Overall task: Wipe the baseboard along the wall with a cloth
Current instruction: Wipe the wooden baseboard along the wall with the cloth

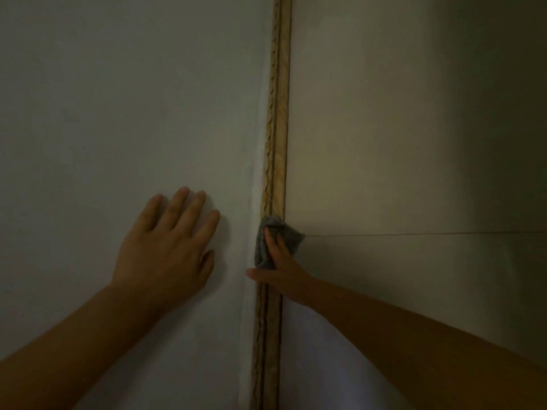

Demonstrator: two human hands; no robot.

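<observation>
A: Pretty dim, but plenty of open run along the baseboard (276, 113), both ahead of and behind the cloth (279, 241). Nothing parked on it besides that cloth.

B: Nearest first: two bare forearms coming in from the bottom corners. Left hand (167, 247) flat on the pale wall (118, 99), fingers spread and straight, holding nothing. Just left of the baseboard, not touching it.

A: And the right hand (281, 273)?

B: Pressing the grey cloth onto the baseboard, fingers over the bunched fabric, thumb sticking out to the left across the strip. Hard to call how tight the grip is.

A: Other side?

B: Beige floor (399, 143), one thin tile seam (414, 233) meeting the strip right at the cloth.

A: Direction?

B: Long axis running near to far, bottom of view to top, tan with a wavy dark line along its length.
</observation>
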